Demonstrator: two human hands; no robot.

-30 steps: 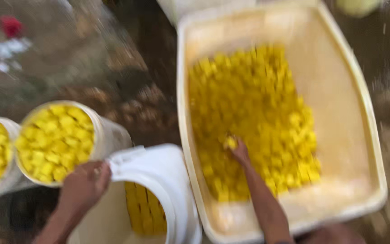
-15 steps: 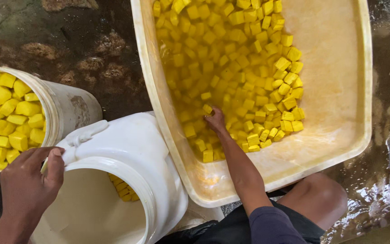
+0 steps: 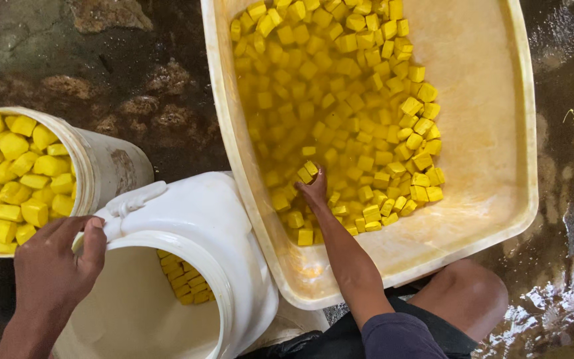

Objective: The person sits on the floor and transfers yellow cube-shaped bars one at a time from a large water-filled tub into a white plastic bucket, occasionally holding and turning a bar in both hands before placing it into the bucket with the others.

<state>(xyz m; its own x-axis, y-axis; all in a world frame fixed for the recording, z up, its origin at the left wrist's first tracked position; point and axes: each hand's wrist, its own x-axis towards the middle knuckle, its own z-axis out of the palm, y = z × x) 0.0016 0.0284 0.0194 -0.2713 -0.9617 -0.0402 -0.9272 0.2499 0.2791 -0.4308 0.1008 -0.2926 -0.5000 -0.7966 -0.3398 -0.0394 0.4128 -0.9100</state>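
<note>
A large cream tub (image 3: 521, 139) holds many yellow cubes (image 3: 340, 86) lying in yellowish liquid. My right hand (image 3: 316, 191) reaches into the near part of that pile, its fingers closed around a yellow cube (image 3: 309, 171). My left hand (image 3: 58, 260) grips the rim of a white plastic bucket (image 3: 197, 213) that stands left of the tub, touching its wall. A few yellow cubes (image 3: 181, 279) lie at the bottom of this bucket.
At the left edge, a second white bucket (image 3: 111, 166) is filled to the top with yellow cubes (image 3: 14, 174). The ground (image 3: 134, 60) is dark, wet and rough. My bent knee (image 3: 466, 292) sits just below the tub's near rim.
The view has shifted and closed in on the tub and buckets. My left hand moved onto the white bucket's rim and stays there. My right hand remains among the cubes, fingers closing.
</note>
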